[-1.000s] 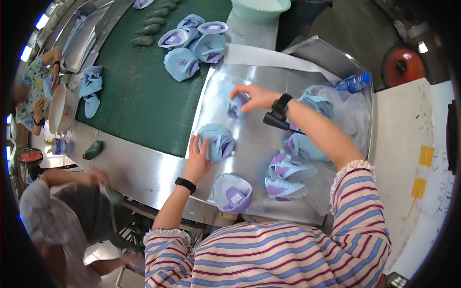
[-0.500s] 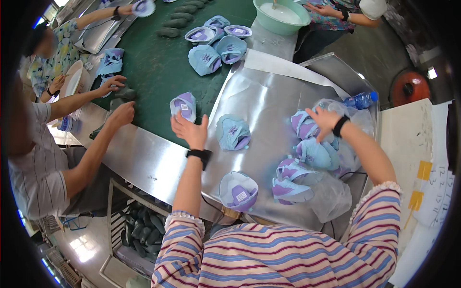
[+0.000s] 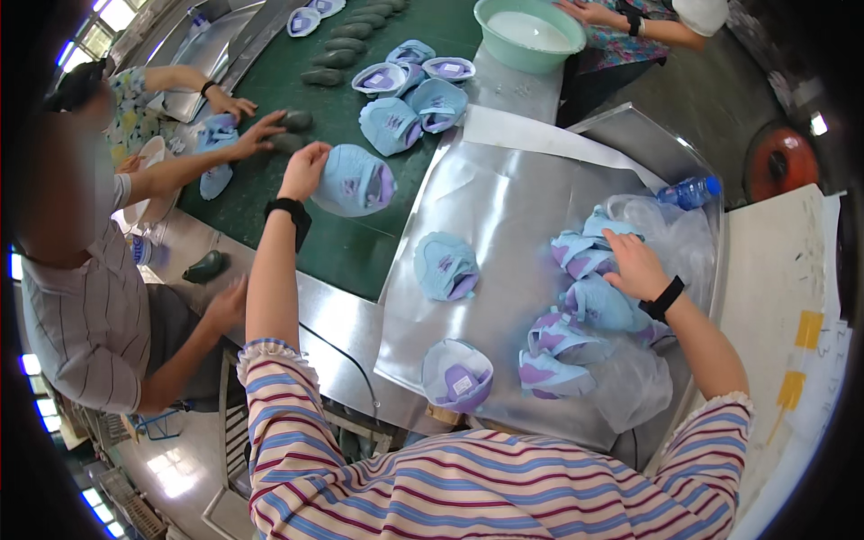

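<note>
Over the green table's right part, my left hand (image 3: 306, 169) pinches the edge of a light blue shoe upper (image 3: 349, 184), whose purple lining shows on its right. My right hand (image 3: 639, 267) rests at a pile of blue and purple shoe uppers (image 3: 576, 256), fingers stretched over the top one and thumb apart. Between my arms on the metal tabletop lie a blue shoe upper (image 3: 446, 266) and, nearer me, another shoe upper (image 3: 457, 373) with its purple inside and white label showing.
Beyond lie a cluster of shoe uppers (image 3: 391, 124) and a row of dark shoe lasts (image 3: 335, 58). A green basin (image 3: 522, 45) of white liquid stands at the back. Clear plastic bags (image 3: 621, 387) and a blue-capped bottle (image 3: 688, 193) are at right. A co-worker's hand (image 3: 263, 135) touches lasts at left.
My left hand has moved left and away from me and now grips the shoe upper that lay before it. My right hand has come down onto the pile. The seated co-worker's hands have separated.
</note>
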`<state>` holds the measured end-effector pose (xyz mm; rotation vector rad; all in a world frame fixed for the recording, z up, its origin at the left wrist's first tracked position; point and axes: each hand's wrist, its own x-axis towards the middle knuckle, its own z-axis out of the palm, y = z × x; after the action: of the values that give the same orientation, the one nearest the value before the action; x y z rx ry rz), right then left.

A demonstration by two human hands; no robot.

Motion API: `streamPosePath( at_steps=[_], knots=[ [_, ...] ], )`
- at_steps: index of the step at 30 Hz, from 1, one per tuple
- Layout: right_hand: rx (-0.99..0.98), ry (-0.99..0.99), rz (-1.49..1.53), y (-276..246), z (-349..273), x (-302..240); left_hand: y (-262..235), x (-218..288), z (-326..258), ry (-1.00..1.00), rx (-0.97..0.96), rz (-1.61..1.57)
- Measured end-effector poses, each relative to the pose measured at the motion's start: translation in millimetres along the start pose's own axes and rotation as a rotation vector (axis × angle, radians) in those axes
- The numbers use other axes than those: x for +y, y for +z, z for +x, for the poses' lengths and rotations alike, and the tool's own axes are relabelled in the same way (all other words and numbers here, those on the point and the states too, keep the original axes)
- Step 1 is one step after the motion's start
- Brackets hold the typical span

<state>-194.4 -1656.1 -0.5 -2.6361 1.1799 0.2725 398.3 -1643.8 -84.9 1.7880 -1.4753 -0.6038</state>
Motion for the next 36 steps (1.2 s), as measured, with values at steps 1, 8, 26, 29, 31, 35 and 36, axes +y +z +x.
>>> streamPosePath(
  at_steps=[1,8,26,29,31,35,36],
  knots=[
    [-0.049,0.028,-0.012,-3.9,0.3,-0.2,2.5,11.3,11.8,0.068,0.011,0.043],
    [-0.038,0.176,0.245,41.3,21.0,41.8,120.7,74.8,7.4,0.437,-0.008,0.280],
    [0.253,-0.154,0.697,-34.4,-17.8,-41.6,172.4,228.5,-144.2,-0.489,-0.439,-1.679],
    [0.003,0.025,1.329,-22.2,-4.8,-68.8,167.7,225.4,-164.4,-0.339,-0.422,-1.475],
    [0.017,-0.044,1.409,0.6,8.2,-98.4,173.6,237.6,-177.5,-0.358,-0.431,-1.566],
    [-0.058,0.044,2.005,22.4,18.3,-84.5,145.2,226.5,-161.7,-0.418,-0.018,-1.733],
    [-0.157,0.026,2.174,12.7,15.5,-78.1,132.8,212.1,-155.9,-0.230,0.020,-1.743]
  ],
)
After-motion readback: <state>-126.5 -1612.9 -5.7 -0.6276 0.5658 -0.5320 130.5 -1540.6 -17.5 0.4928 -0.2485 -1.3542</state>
